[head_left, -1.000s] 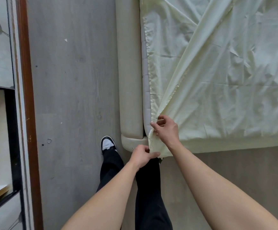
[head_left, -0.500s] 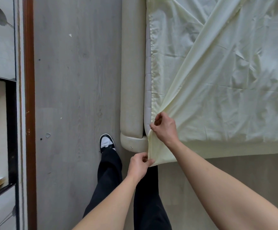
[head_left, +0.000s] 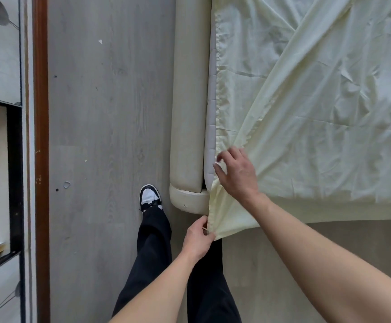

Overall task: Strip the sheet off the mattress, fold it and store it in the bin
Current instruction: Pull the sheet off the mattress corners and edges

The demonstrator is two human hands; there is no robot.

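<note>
A pale yellow sheet (head_left: 318,117) lies crumpled over the mattress (head_left: 209,136), with one flap folded diagonally across it. Its near left corner hangs off the corner of the bed. My left hand (head_left: 198,237) pinches the tip of that hanging corner, below the bed frame. My right hand (head_left: 237,174) rests on the sheet at the mattress corner, fingers spread, thumb and forefinger at the sheet's edge. The quilted grey side of the mattress is bare along the left. No bin is in view.
A padded beige bed frame (head_left: 187,108) runs along the mattress's left side. Grey wooden floor (head_left: 108,113) lies between the bed and a cabinet with brown trim (head_left: 41,136) at the left. My shoe (head_left: 149,197) and black trouser legs stand at the bed corner.
My right hand has loosened its pinch and spread its fingers, shifting up along the sheet's edge. My left hand has drawn the sheet's corner down, away from the bed frame.
</note>
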